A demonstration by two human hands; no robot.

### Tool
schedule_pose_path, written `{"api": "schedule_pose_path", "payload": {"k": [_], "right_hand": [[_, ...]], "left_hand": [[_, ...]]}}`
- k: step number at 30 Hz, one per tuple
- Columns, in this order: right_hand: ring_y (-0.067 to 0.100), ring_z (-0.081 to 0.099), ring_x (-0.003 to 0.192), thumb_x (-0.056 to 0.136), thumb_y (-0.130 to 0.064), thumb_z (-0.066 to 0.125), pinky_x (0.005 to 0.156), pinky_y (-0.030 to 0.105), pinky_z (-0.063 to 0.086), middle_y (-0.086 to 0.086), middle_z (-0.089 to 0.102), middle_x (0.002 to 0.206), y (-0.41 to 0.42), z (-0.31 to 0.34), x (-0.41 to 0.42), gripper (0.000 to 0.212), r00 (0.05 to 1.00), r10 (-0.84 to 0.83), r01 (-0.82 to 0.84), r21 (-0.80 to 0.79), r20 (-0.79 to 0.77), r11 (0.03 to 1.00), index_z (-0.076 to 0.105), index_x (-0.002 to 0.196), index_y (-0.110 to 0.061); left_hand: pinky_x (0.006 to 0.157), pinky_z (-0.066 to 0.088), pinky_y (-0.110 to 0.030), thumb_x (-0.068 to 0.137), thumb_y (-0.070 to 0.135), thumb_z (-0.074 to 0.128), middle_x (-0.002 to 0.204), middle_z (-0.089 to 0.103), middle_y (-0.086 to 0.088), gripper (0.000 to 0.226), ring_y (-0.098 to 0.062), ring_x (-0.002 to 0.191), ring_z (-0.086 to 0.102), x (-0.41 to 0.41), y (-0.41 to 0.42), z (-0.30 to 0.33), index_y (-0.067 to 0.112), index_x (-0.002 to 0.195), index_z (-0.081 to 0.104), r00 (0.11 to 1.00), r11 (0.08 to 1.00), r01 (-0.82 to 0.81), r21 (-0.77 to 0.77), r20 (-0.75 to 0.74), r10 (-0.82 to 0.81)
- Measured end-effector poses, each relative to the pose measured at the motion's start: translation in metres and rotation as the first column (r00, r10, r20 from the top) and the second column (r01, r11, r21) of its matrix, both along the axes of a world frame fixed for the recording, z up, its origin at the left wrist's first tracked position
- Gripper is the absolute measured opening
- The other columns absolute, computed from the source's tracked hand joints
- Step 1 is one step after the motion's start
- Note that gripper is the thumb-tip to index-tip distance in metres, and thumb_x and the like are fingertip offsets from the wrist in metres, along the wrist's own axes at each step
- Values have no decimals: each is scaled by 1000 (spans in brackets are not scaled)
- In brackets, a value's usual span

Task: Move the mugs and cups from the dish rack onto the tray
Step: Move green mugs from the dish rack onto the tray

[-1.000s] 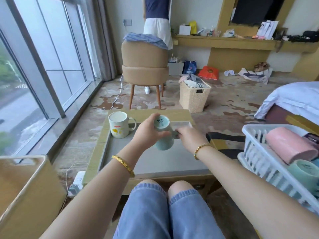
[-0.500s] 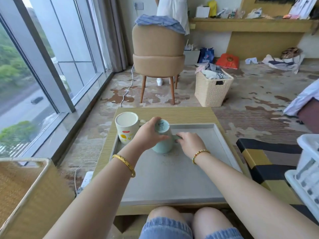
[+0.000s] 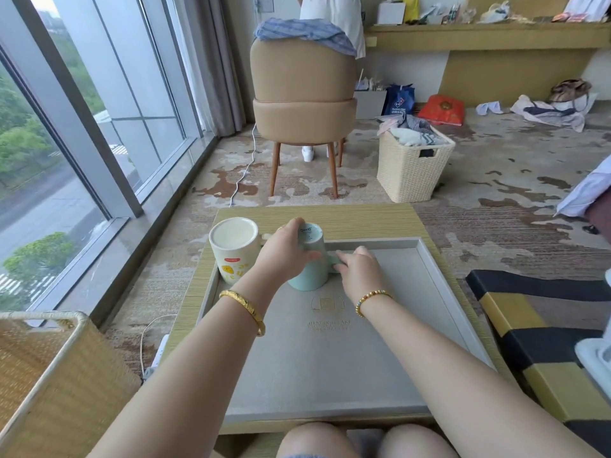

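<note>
A pale mint-green ceramic mug (image 3: 309, 259) stood upside down, its labelled base up, at the far left of the grey rectangular tray (image 3: 330, 358), just beside a cream mug with yellow cartoon prints (image 3: 234, 249). The left hand (image 3: 284, 251) wrapped its body; the right hand (image 3: 355, 269) pinched its handle.

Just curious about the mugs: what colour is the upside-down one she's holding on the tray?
Pale mint green, seen in the head view: the mug, held by both hands.
</note>
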State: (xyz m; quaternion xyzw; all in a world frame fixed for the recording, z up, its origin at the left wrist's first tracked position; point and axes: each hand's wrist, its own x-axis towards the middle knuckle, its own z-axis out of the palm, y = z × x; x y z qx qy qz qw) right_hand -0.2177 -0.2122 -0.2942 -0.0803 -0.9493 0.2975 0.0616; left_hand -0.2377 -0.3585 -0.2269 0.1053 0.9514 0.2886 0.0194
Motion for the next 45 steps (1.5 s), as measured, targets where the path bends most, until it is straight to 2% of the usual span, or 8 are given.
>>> {"api": "schedule_pose_path", "payload": {"k": [5, 11, 18, 22, 28, 32, 38, 45], "right_hand": [[29, 47, 125, 100, -22, 33, 99, 37, 42, 10, 43, 143, -8, -13, 7, 49, 999, 16, -11, -132, 35, 991, 25, 147, -12], [31, 45, 120, 99, -17, 30, 99, 37, 39, 13, 44, 134, -4, -16, 9, 51, 998, 63, -60, -86, 28, 994, 20, 148, -13], [25, 36, 131, 97, -19, 36, 110, 37, 32, 9, 32, 144, 0, -5, 20, 58, 972, 162, -153, -69, 169, 986, 11, 149, -11], [25, 33, 135, 98, -17, 37, 110, 34, 31, 9, 29, 147, 7, 14, 50, 51, 967, 191, -182, -69, 167, 981, 24, 146, -10], [29, 56, 105, 97, -16, 38, 88, 34, 45, 10, 51, 120, 54, 74, 114, 27, 998, 65, -65, -3, -15, 998, 58, 113, -9], [28, 55, 84, 97, -20, 39, 61, 30, 39, 3, 51, 102, 97, 115, 169, 20, 991, 11, 4, 115, -131, 993, 57, 90, -13], [26, 55, 90, 96, -15, 39, 71, 32, 39, 6, 55, 99, 173, 153, 257, 23, 952, -123, 164, 127, -280, 978, 61, 96, -9], [27, 55, 108, 93, -8, 41, 90, 32, 41, 10, 60, 117, 263, 152, 342, 26, 864, -374, 422, 79, -338, 903, 64, 107, -8]], "left_hand": [[72, 40, -34, 85, 28, 62, 126, 45, -14, 52, -29, 98, 49, -1, 7, -5, 10, 126, 37, 997, 997, -50, -55, -54, 47], [103, 30, -39, 87, 43, 56, 137, 44, -12, 63, -32, 127, 37, -2, 13, -9, 6, 133, 33, 962, 901, -154, -406, -270, 42], [115, 10, -51, 94, 43, 40, 155, 11, -18, 76, -33, 143, 11, 14, 13, -16, 12, 147, -5, 976, 867, -144, -477, -211, 46], [115, 3, -52, 94, 46, 37, 156, -10, -16, 77, -31, 145, -7, 43, 15, -9, 18, 147, -12, 970, 848, -109, -518, -240, -22], [116, 11, -45, 96, 34, 38, 157, 3, -14, 49, -34, 144, -1, 111, 66, 32, 13, 140, 30, 940, 914, 70, -401, -279, -195], [104, 37, -42, 96, 27, 39, 139, 43, -11, 35, -30, 129, 37, 158, 115, 61, 14, 127, 49, 938, 956, 240, -170, -213, -273], [62, 44, -28, 94, 16, 34, 92, 65, -2, 31, -20, 79, 59, 227, 196, 83, 18, 113, 57, 897, 910, 412, 43, -195, -397], [84, 47, -32, 94, 22, 42, 124, 59, -6, 36, -25, 105, 59, 290, 268, 87, 18, 129, 48, 782, 797, 603, 44, -230, -579]]}}
